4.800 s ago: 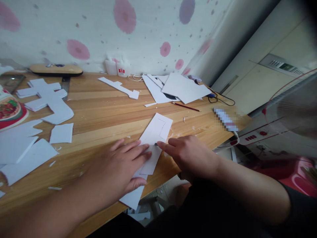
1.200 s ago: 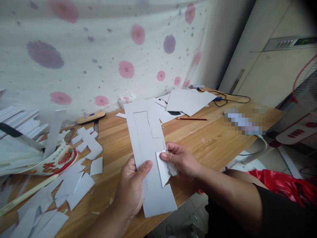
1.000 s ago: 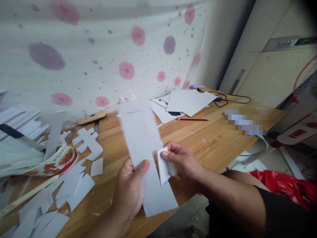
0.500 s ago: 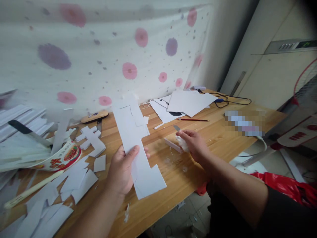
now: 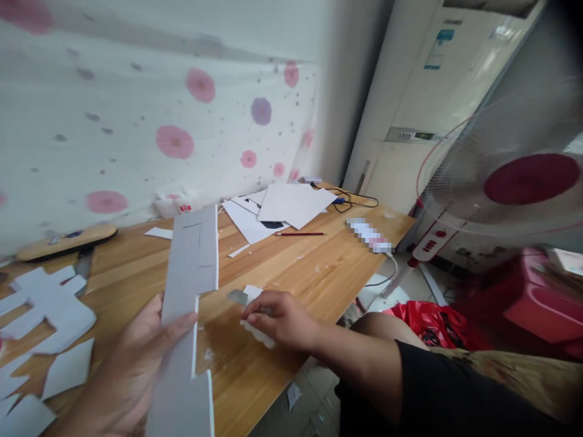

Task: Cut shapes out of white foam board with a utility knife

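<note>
Board (image 5: 190,273), notched on its right edge, tilted over the table (image 5: 314,273), gripped in the left hand (image 5: 146,352), blade (image 5: 236,296) pinched in the right hand (image 5: 282,320) beside it, cutouts (image 5: 68,318) at left, pencil (image 5: 301,233) farther back, sheets (image 5: 296,203) behind that, fan (image 5: 531,180) at far right.

At right you have a standing fan (image 5: 531,179) beside a tall pale cabinet unit (image 5: 401,91), a red plastic bag (image 5: 428,318) near the fan's base, a spotted sheet (image 5: 136,97) hanging behind your tabletop (image 5: 319,273), a tan case (image 5: 68,243) at its far left, and a pixel-blurred device (image 5: 368,235) near its right edge.
</note>
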Action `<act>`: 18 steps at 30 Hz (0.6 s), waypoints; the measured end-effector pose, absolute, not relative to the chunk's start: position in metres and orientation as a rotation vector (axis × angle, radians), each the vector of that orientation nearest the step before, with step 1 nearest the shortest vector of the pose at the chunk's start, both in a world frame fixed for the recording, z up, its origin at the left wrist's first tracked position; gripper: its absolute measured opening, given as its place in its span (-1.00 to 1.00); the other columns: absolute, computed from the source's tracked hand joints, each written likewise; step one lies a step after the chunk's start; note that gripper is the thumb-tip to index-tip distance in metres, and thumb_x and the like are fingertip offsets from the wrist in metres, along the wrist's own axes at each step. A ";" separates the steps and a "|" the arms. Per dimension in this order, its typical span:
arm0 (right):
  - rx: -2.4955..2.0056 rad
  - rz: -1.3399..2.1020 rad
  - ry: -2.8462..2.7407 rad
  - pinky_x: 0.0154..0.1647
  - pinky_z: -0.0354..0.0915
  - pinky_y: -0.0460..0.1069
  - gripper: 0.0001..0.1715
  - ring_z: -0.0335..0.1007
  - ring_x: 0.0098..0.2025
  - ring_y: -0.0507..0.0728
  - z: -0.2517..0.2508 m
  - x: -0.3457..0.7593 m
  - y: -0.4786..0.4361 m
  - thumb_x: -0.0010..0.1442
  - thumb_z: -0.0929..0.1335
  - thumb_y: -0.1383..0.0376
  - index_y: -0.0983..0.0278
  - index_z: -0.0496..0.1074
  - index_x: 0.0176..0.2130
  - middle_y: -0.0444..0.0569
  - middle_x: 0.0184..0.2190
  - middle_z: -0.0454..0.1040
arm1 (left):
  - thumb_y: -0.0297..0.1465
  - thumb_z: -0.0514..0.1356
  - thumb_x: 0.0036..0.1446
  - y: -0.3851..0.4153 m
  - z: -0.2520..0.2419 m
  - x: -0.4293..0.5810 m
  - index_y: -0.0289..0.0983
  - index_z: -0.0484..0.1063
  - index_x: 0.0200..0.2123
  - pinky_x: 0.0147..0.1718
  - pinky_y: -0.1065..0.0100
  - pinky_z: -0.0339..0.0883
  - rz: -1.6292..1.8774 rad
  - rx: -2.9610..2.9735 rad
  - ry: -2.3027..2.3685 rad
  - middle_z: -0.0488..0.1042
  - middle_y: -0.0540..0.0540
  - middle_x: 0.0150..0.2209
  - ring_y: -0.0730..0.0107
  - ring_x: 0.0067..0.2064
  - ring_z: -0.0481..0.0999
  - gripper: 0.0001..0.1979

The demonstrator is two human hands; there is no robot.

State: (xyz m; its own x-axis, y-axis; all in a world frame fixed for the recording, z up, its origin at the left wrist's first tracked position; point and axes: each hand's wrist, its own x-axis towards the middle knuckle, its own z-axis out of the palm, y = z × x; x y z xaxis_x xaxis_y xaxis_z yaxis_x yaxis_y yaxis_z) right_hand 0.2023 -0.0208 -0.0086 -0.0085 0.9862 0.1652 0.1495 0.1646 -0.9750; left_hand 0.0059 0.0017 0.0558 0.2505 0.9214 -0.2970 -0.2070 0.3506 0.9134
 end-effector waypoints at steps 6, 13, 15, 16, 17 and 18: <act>-1.100 0.655 -1.334 -0.07 0.29 0.07 -0.66 0.35 -0.06 0.14 -0.010 0.220 -0.029 0.27 0.26 0.23 0.10 0.43 0.02 0.00 -0.07 0.44 | -0.30 0.46 -0.22 -0.006 0.049 0.006 -0.19 0.42 -0.01 -0.55 0.39 0.42 1.027 0.894 1.059 0.63 -0.05 -0.35 0.23 -0.46 0.59 -0.37; -0.767 0.535 -1.950 -0.29 0.29 0.02 -0.42 0.33 -0.33 0.08 0.014 0.221 -0.048 0.30 0.23 0.42 -0.07 0.23 0.21 -0.07 -0.29 0.40 | -0.31 0.40 -0.09 -0.013 0.045 0.009 -0.23 0.46 -0.08 -0.55 0.39 0.41 1.002 0.759 0.962 0.63 -0.09 -0.30 0.32 -0.52 0.57 -0.54; -0.828 0.709 -1.899 -0.27 0.31 0.03 -0.44 0.35 -0.29 0.09 0.017 0.216 -0.048 0.30 0.25 0.36 -0.02 0.19 0.23 -0.04 -0.24 0.41 | -0.33 0.40 -0.10 -0.009 0.040 0.009 -0.24 0.45 -0.10 -0.58 0.38 0.40 1.022 0.731 0.977 0.63 -0.08 -0.33 0.34 -0.57 0.54 -0.56; -0.855 0.837 -1.803 -0.30 0.32 0.01 -0.43 0.35 -0.30 0.08 0.017 0.213 -0.047 0.30 0.27 0.32 -0.01 0.14 0.25 -0.05 -0.24 0.41 | -0.35 0.40 -0.10 -0.008 0.038 0.009 -0.25 0.45 -0.11 -0.58 0.37 0.40 1.030 0.718 0.989 0.63 -0.08 -0.35 0.33 -0.58 0.54 -0.57; -0.859 0.991 -1.682 -0.38 0.31 -0.02 -0.39 0.36 -0.34 0.06 0.017 0.211 -0.046 0.29 0.30 0.28 0.00 0.08 0.25 -0.06 -0.24 0.41 | -0.36 0.39 -0.11 -0.006 0.036 0.008 -0.25 0.45 -0.12 -0.59 0.36 0.40 1.032 0.708 0.996 0.62 -0.07 -0.37 0.31 -0.58 0.55 -0.58; -0.837 1.148 -1.546 -0.46 0.29 -0.07 -0.36 0.34 -0.40 0.04 0.017 0.210 -0.045 0.26 0.33 0.23 0.00 0.04 0.24 -0.09 -0.27 0.40 | -0.36 0.39 -0.11 -0.005 0.035 0.008 -0.24 0.45 -0.12 -0.60 0.36 0.40 1.032 0.699 1.000 0.62 -0.07 -0.39 0.30 -0.57 0.55 -0.58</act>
State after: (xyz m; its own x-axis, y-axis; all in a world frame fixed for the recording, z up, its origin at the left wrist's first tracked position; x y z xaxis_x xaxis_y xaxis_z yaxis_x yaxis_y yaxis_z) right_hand 0.2098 -0.0450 0.0168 -0.2657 0.9137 0.3076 -0.0304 0.3110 -0.9499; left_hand 0.0082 -0.0049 0.0347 0.1695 0.9267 -0.3355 -0.3648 0.3753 0.8521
